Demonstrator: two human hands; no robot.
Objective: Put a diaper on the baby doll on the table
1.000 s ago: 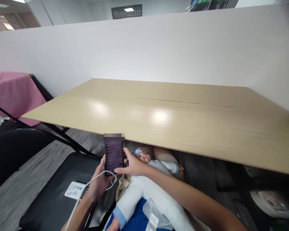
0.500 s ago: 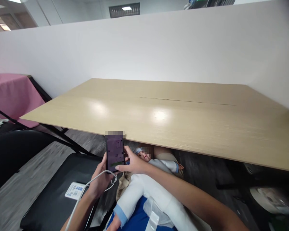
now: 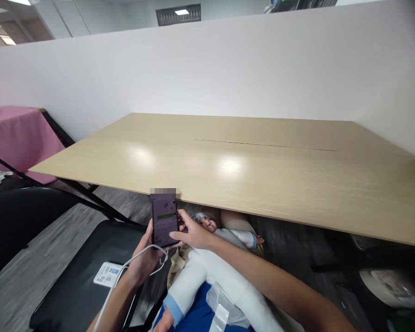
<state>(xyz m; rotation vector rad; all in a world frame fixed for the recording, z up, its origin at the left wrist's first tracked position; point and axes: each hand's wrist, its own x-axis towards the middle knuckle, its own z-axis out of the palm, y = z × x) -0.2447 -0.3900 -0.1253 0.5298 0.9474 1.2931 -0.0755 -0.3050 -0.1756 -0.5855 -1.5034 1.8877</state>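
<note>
A smartphone (image 3: 165, 221) with a lit screen is held upright just in front of the table edge. My left hand (image 3: 147, 256) wraps its left side and lower end, fingers closed. At the phone's right edge, my right hand (image 3: 193, 233) grips with its fingers, its thumb over the lower right of the screen. A white cable (image 3: 115, 283) loops by the phone's lower end and runs down along my left forearm. A baby doll (image 3: 224, 276) in white clothes with blue cuffs lies across my lap, its head near the table edge and partly behind my right forearm.
The wooden table (image 3: 207, 159) spans the view ahead, backed by a white partition (image 3: 207, 69). To the left are a black chair seat (image 3: 79, 276) bearing a white label card (image 3: 107, 274), and a pink cloth (image 3: 17, 138). Clear plastic (image 3: 224, 304) lies on my lap.
The phone screen shows different content, with a green bar now higher up. My right thumb has shifted slightly right and up on the screen. Both hands keep their hold.
</note>
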